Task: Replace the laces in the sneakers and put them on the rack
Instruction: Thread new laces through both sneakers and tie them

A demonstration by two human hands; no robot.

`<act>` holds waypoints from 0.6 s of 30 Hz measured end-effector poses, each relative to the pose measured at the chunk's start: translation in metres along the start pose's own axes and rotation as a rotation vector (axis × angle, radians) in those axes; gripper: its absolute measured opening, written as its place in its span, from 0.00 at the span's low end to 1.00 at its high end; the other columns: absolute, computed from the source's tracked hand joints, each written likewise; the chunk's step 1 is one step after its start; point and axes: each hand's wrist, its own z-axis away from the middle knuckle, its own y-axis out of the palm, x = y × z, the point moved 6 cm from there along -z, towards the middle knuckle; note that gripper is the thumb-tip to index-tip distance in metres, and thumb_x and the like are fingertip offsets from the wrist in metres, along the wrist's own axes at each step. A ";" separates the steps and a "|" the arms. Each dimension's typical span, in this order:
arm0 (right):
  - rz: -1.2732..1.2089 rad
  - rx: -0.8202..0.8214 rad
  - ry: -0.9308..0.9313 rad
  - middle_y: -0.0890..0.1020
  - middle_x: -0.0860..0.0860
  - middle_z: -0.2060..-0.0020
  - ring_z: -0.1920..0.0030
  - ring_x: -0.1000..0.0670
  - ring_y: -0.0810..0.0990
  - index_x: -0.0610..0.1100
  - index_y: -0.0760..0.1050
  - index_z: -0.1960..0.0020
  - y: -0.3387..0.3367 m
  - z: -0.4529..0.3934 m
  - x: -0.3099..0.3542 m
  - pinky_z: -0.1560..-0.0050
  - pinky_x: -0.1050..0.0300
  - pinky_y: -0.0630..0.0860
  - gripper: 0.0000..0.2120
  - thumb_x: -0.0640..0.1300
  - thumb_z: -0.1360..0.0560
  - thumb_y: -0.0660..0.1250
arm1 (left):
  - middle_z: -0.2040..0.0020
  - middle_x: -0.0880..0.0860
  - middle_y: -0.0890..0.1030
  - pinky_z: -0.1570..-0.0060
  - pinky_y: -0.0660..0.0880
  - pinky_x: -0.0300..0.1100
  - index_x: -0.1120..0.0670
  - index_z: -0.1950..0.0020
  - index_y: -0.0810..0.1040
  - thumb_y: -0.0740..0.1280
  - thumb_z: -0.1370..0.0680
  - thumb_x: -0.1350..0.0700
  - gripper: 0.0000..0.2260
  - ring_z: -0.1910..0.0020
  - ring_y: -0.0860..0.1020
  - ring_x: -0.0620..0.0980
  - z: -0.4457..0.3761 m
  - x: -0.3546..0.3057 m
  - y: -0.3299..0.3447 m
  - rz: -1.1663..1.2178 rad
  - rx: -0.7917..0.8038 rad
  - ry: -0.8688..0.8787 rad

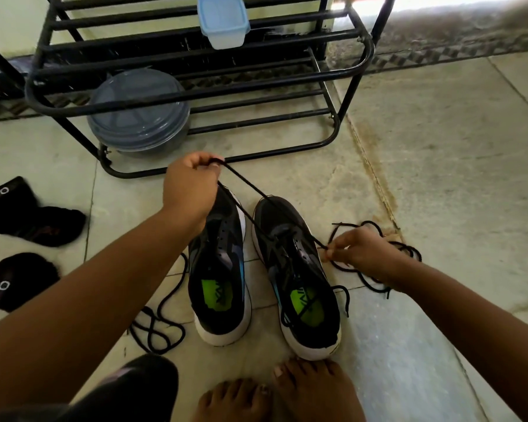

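Note:
Two black sneakers with white soles and green insoles stand side by side on the floor, toes pointing away from me. The left sneaker (pixel 220 269) has bare eyelets. A black lace (pixel 250 193) runs through the right sneaker (pixel 299 269). My left hand (pixel 189 184) pinches a loop of that lace, pulled taut above the toes. To the right of the shoe, my right hand (pixel 357 251) pinches the lace's other end. Loose black laces lie on the floor at the left (pixel 159 324) and right (pixel 378 236).
A black metal shoe rack (pixel 195 92) stands just beyond the shoes, holding a grey lidded tub (pixel 137 114) and a pale blue box (pixel 223 19). Two black socks (pixel 34 220) lie at the left. My bare feet (pixel 287 391) are near the heels.

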 end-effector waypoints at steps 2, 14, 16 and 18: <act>0.211 -0.009 -0.043 0.77 0.52 0.69 0.66 0.55 0.74 0.53 0.76 0.74 -0.002 -0.001 0.001 0.67 0.62 0.67 0.18 0.44 0.26 0.70 | 0.59 0.47 0.77 0.63 0.70 0.34 0.50 0.49 0.77 0.64 0.21 0.58 0.04 0.64 0.74 0.41 0.002 -0.004 0.006 -0.058 0.059 0.053; -0.378 -0.060 -0.017 0.84 0.47 0.63 0.65 0.54 0.78 0.40 0.81 0.54 -0.001 -0.002 0.016 0.64 0.64 0.75 0.06 0.33 0.25 0.66 | 0.38 0.52 0.77 0.59 0.75 0.29 0.55 0.35 0.73 0.64 0.22 0.63 0.15 0.51 0.78 0.43 0.017 -0.014 0.029 -0.245 0.209 0.275; -0.418 -0.091 -0.002 0.84 0.47 0.63 0.64 0.53 0.78 0.40 0.81 0.53 0.000 -0.004 0.015 0.63 0.62 0.75 0.06 0.33 0.25 0.66 | 0.50 0.52 0.82 0.64 0.76 0.32 0.55 0.45 0.78 0.63 0.21 0.63 0.08 0.59 0.79 0.44 0.028 -0.004 0.045 -0.292 0.414 0.244; -0.399 -0.096 0.000 0.84 0.46 0.62 0.63 0.53 0.78 0.39 0.81 0.52 0.002 -0.006 0.016 0.62 0.61 0.74 0.06 0.33 0.25 0.66 | 0.57 0.51 0.81 0.67 0.74 0.34 0.55 0.45 0.78 0.60 0.19 0.60 0.08 0.64 0.77 0.43 0.043 0.019 0.062 -0.415 0.654 0.075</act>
